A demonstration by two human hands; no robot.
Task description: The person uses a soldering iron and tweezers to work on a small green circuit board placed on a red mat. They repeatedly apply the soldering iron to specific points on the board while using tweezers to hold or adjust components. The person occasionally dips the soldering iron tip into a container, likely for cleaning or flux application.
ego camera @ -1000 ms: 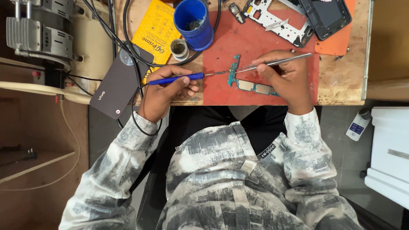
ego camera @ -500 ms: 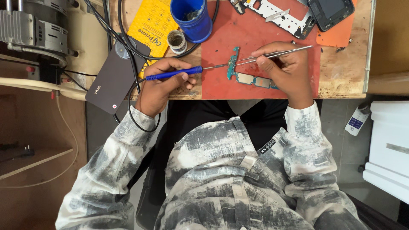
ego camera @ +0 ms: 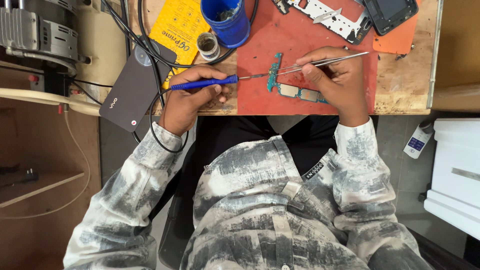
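Seen from above, a person in a grey and white patterned shirt is sitting at a wooden counter (ego camera: 400,85), working over a red mat (ego camera: 280,40) in the upper middle of the frame. The hand at frame left (ego camera: 187,97) is closing its grip around a blue-handled soldering iron (ego camera: 205,83), whose tip is touching a small green circuit board (ego camera: 287,85) lying on the mat, while the hand at frame right (ego camera: 332,80) is pinching metal tweezers (ego camera: 325,62) that are reaching to the same spot on the board. A blue cup (ego camera: 225,22), a small round tin (ego camera: 208,46), a yellow packet (ego camera: 180,27) and a dark phone (ego camera: 135,85) are lying nearby at upper left.
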